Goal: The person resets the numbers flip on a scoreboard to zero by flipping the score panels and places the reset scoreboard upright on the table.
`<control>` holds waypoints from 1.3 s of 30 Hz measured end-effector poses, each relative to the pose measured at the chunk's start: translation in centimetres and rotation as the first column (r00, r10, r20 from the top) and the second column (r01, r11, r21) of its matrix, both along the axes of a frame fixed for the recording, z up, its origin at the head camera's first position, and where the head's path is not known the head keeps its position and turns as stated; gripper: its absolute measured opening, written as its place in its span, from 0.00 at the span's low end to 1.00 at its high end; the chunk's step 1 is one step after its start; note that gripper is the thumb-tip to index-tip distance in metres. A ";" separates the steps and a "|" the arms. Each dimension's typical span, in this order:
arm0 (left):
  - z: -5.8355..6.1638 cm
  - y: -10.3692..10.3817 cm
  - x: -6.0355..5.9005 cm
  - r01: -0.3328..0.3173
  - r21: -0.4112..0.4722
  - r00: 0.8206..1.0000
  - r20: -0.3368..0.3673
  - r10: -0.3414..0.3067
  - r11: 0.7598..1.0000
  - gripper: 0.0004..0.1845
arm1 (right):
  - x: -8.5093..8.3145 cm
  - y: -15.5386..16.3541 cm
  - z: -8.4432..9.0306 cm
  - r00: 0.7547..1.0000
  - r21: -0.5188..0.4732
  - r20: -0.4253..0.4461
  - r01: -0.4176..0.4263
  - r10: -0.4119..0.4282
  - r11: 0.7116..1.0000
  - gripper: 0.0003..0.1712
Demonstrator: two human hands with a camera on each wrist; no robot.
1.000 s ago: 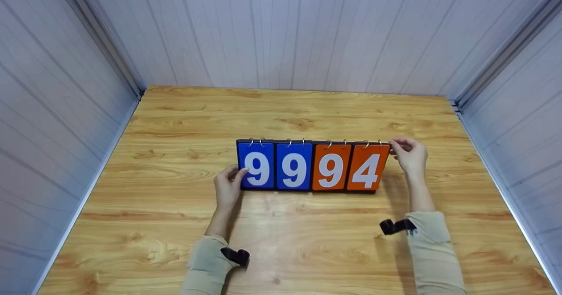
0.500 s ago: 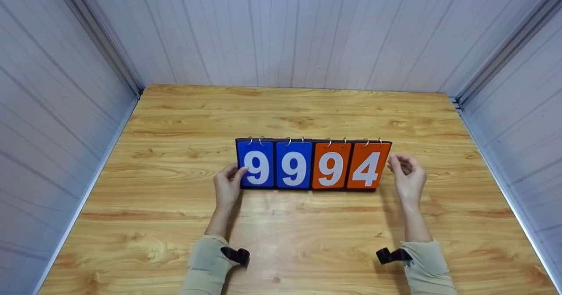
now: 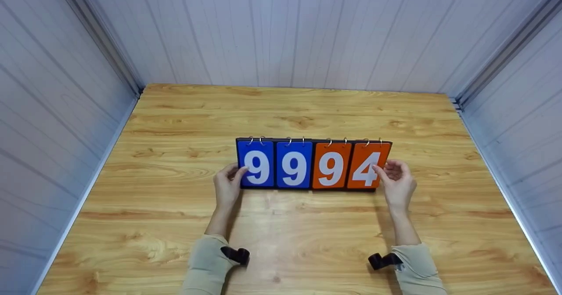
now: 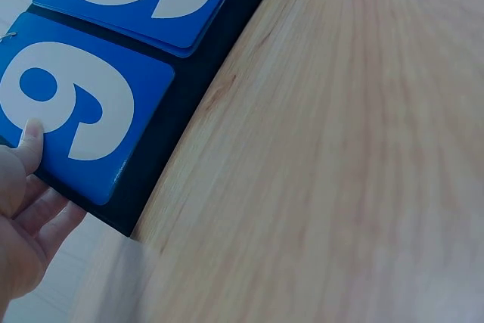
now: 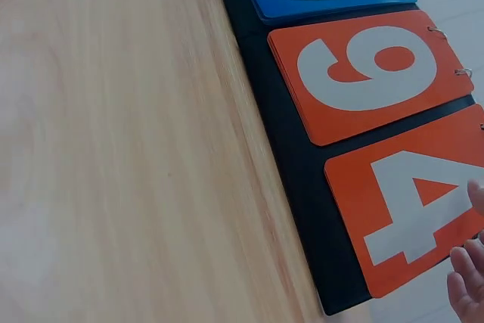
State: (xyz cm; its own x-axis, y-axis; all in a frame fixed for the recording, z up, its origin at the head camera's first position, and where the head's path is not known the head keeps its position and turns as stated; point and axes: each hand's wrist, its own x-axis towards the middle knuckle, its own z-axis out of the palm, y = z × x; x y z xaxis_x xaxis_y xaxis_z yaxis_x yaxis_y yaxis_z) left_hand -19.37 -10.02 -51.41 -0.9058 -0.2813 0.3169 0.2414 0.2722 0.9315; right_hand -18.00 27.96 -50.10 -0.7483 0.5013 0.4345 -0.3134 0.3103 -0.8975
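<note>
Since one second ago the right hand (image 3: 397,181) has come down from the top right corner of the scoreboard (image 3: 312,165) to its right edge, and now its thumb lies on the face of the orange card "4" (image 3: 368,169), with the other fingers loosely curved beside and behind that edge. It seems to take this card by its side, which I judge as a preparation to turn it, but a firm pinch is not clearly visible. In the right wrist view only some fingertips (image 5: 465,281) appear at the lower corner of this card.

The left hand (image 3: 227,187) is in the same place as before: its thumb presses on the first blue card "9" (image 3: 256,168), and the fingers go around the left end of the board, so it keeps the board steady.

The scoreboard stands a little tilted in the middle of the wooden table (image 3: 175,224), and it shows 9 9 in blue and 9 4 in orange. Small metal rings (image 3: 290,140) hold the cards at the top. Both forearms wear beige sleeves (image 3: 206,264) with a black strap. White panel walls (image 3: 307,31) close the table on three sides.
</note>
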 end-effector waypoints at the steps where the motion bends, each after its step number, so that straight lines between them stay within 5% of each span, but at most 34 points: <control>1: 0.0 0.0 0.0 0.002 0.006 1.000 -0.001 -0.002 1.000 0.07 | 0.1 -0.2 0.3 0.999 0.038 0.033 0.035 -0.036 0.999 0.21; 9: 0.0 0.0 0.0 -0.003 0.008 0.999 0.052 0.003 1.000 0.09 | 0.2 -0.6 0.4 0.980 0.159 0.160 0.093 -0.119 0.983 0.19; 20: -0.4 -0.1 -0.2 0.002 -0.002 1.000 0.024 -0.002 1.000 0.08 | 0.7 -0.8 0.5 0.971 0.076 0.225 0.068 -0.083 0.995 0.13; 29: 0.7 0.2 0.4 -0.010 -0.016 1.000 0.010 0.010 1.000 0.09 | 2.6 -1.1 1.7 0.972 0.232 0.175 0.117 -0.160 0.966 0.09; 31: -0.2 0.0 -0.1 -0.009 -0.015 1.000 0.010 0.009 1.000 0.10 | 2.7 -0.9 1.5 0.970 0.277 0.162 0.130 -0.179 0.952 0.09; 39: -0.2 0.0 -0.2 -0.012 -0.003 1.000 0.004 0.012 1.000 0.08 | 3.5 -1.0 1.9 0.984 0.348 0.045 0.143 -0.169 0.926 0.10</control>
State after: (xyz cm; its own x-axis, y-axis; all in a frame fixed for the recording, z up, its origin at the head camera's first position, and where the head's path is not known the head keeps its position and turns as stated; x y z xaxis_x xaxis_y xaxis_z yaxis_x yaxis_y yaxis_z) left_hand -19.52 -9.98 -51.65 -0.9033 -0.2918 0.3144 0.2346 0.2776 0.9316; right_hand -14.54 26.92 -48.16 -0.7087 0.4452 0.5473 -0.1733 0.6422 -0.7467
